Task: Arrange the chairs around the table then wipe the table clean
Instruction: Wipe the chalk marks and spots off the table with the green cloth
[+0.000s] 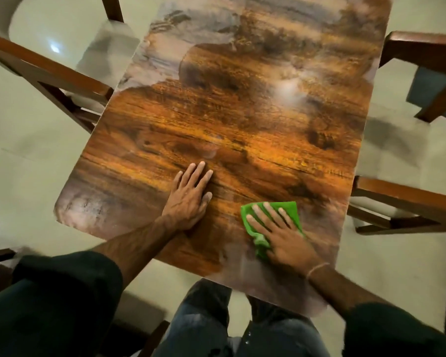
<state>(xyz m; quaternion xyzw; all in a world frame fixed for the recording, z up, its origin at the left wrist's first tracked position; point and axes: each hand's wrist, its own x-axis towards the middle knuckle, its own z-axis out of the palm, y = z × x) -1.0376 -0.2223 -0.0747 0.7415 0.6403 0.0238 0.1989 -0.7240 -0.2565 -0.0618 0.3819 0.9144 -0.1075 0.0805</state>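
Left hand [189, 195] flat on table [242, 119], likely bracing; beside it, right hand [278, 233] presses green cloth [289, 208] flat-fingered to wipe.

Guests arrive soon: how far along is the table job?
Chairs look set: one at the table's left edge, two at its right. Wiping is under way: the right hand presses a green cloth near the front edge, left hand flat beside it. The hazy far end looks left to wipe.

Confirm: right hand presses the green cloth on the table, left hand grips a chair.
Wrong on the left hand: the head view shows it resting flat on the table, gripping nothing. The right hand does press the green cloth.
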